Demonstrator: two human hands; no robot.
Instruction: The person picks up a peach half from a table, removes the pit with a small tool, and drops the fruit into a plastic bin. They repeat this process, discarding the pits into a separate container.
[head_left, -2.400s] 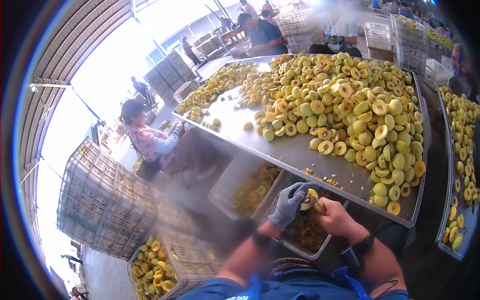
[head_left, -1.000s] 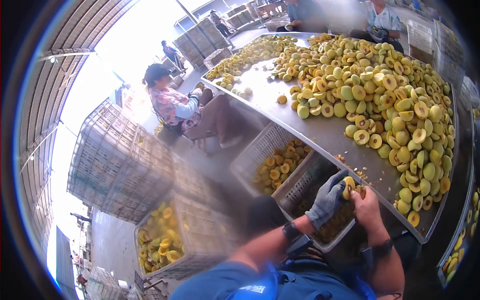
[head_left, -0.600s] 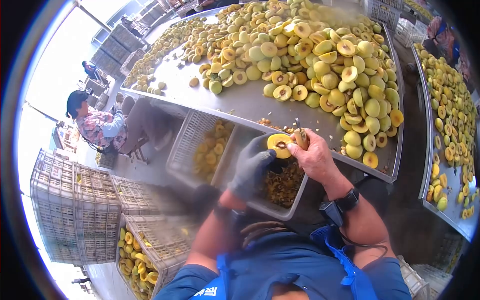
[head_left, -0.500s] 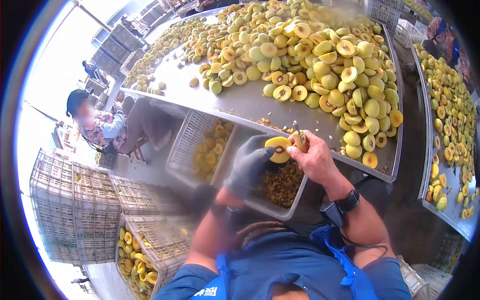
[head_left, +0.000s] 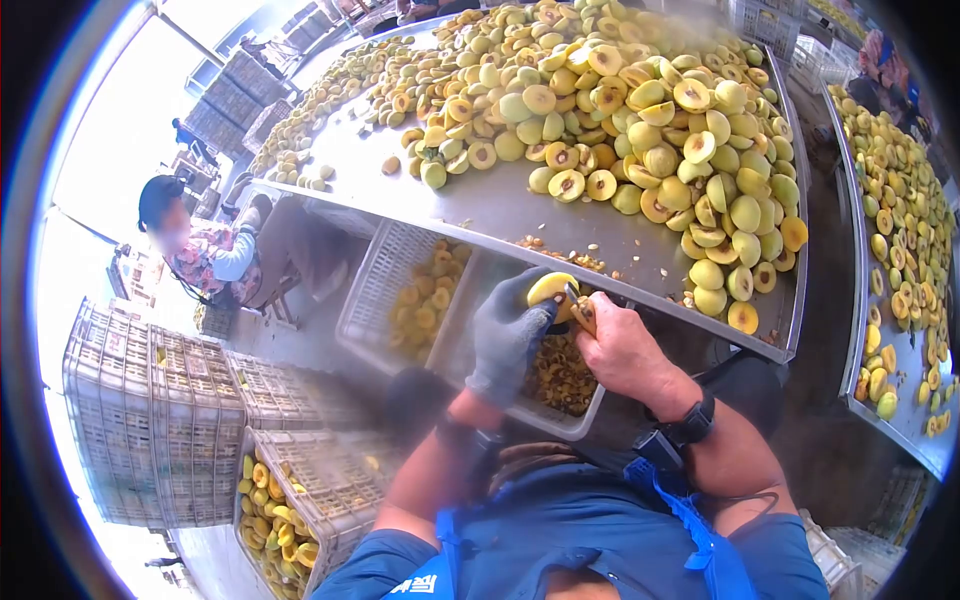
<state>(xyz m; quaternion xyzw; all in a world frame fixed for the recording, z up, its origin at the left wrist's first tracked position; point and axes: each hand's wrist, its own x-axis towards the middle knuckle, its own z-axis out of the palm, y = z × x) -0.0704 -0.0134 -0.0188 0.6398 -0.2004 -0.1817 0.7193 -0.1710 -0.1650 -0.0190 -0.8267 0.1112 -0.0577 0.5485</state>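
My left hand (head_left: pixel 503 338), in a grey glove, grips a yellow peach half (head_left: pixel 546 289) between thumb and fingers. In my bare right hand (head_left: pixel 628 352) is a small pitting knife (head_left: pixel 585 314) with a wooden handle; its metal tip is against the edge of the fruit. Below both hands, a white crate (head_left: pixel 577 430) holds brown pits and scraps. Beside it on the left, another white crate (head_left: pixel 352 318) contains yellow peach halves. In front, a metal table (head_left: pixel 440 208) carries a large heap of halved peaches (head_left: pixel 640 130).
Stacked plastic crates (head_left: pixel 150 420) stand at the left, and a nearer crate (head_left: pixel 335 490) holds peach halves. A person (head_left: pixel 215 250) sits beyond them. To the right is a second table (head_left: pixel 905 445) with more fruit. Small scraps (head_left: pixel 570 257) lie along the near table edge.
The peach half has tilted, so its cut face now turns toward the right hand. The knife has swung from pointing up to meeting the fruit. Both hands have moved slightly lower.
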